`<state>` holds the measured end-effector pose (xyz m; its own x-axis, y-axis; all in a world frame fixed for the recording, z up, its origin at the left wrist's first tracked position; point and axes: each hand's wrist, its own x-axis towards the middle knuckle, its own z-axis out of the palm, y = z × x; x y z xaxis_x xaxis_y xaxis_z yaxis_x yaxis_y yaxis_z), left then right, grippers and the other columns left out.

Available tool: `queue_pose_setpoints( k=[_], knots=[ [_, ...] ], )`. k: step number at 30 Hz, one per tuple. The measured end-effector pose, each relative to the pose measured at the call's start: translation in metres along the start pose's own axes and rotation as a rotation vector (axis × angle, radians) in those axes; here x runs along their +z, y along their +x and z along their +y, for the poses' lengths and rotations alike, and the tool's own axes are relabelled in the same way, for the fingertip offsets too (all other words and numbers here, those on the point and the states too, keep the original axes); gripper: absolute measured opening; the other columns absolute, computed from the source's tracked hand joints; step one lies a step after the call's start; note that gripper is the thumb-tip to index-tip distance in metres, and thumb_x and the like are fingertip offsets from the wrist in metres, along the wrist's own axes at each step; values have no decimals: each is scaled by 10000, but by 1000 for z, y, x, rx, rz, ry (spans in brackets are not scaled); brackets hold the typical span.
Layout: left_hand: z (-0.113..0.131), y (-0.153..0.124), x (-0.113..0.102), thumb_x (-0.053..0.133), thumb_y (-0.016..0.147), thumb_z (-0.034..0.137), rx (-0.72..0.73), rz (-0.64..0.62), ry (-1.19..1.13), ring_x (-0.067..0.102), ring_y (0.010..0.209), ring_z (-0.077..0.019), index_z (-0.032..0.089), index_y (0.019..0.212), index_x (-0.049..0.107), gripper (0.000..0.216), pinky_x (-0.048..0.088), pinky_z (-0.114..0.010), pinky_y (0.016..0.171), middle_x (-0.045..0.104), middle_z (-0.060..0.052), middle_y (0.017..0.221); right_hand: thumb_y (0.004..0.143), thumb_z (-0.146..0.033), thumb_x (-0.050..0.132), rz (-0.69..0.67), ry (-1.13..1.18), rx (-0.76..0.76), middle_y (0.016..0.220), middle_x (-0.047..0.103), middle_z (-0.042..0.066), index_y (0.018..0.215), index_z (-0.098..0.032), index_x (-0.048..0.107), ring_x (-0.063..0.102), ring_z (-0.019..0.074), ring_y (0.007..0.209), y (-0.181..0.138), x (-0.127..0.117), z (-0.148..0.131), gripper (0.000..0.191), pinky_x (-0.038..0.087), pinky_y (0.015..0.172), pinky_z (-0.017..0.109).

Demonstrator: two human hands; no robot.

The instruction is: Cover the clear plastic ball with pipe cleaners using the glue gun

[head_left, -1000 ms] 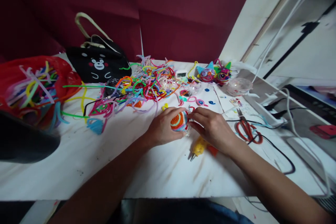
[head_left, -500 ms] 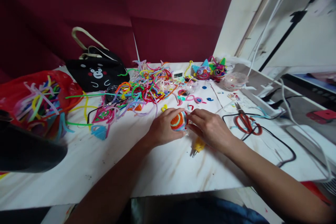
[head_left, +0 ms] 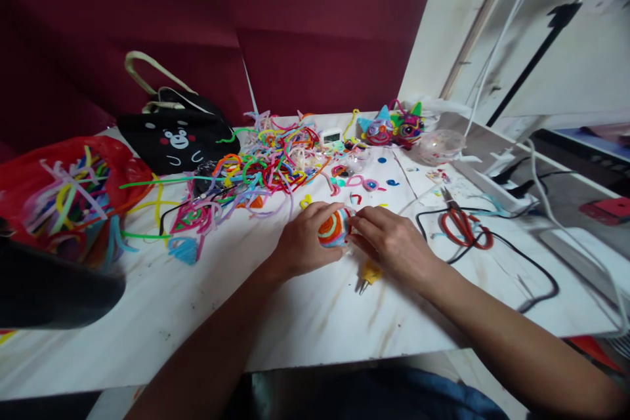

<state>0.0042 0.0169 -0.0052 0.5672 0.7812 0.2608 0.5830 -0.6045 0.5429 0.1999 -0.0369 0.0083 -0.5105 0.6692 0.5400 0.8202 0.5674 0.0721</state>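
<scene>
A ball wrapped in coiled pipe cleaners (head_left: 331, 230), with an orange, pale and blue spiral, is over the white table in front of me. My left hand (head_left: 306, 239) curls around its left side, thumb below and fingers above. At the ball's right edge, my right hand (head_left: 391, 239) has thumb and fingers pinched together; what lies between the fingertips is too small to make out. Below the right hand a yellow glue gun (head_left: 370, 273) lies with its metal nozzle toward me, partly hidden by that hand.
Loose pipe cleaners (head_left: 275, 157) are heaped at the back, more in a red bag (head_left: 123, 161) at left. Red-handled pliers (head_left: 462, 223) and a black cord lie at right. Behind stand two pipe-cleaner cat heads (head_left: 378, 130), a clear bowl (head_left: 440, 146) and a black bag (head_left: 172, 138).
Both hands keep nearly the same hold on the ball. The whole view has shifted slightly, so the background sits a little further left.
</scene>
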Motion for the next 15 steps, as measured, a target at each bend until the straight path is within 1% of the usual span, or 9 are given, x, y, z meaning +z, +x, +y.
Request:
queue_pose_setpoints(
  k=[6, 11, 15],
  knots=[
    [3, -1, 0, 745, 671, 277, -4, -8, 26, 568, 1289, -278, 240, 1379, 516, 745, 507, -384, 1060, 570, -77, 1393, 1013, -257, 475, 15, 43, 31, 871, 684, 92, 975, -105, 700, 626, 215, 761, -3, 1, -1, 275, 495, 655, 309],
    [5, 0, 0, 687, 716, 254, -7, -3, 5, 567, 1289, -275, 233, 1361, 526, 665, 490, -410, 1079, 577, -87, 1391, 1015, -260, 475, -2, 81, 65, 899, 694, 110, 987, -103, 706, 634, 227, 810, -3, 2, -2, 281, 518, 685, 329],
    [6, 0, -1, 668, 709, 223, -7, -1, -15, 564, 1293, -273, 246, 1352, 534, 657, 482, -411, 1092, 578, -77, 1387, 1021, -265, 455, 2, 74, 71, 917, 699, 125, 978, -114, 707, 632, 231, 809, -3, 2, -4, 298, 523, 674, 342]
  ],
)
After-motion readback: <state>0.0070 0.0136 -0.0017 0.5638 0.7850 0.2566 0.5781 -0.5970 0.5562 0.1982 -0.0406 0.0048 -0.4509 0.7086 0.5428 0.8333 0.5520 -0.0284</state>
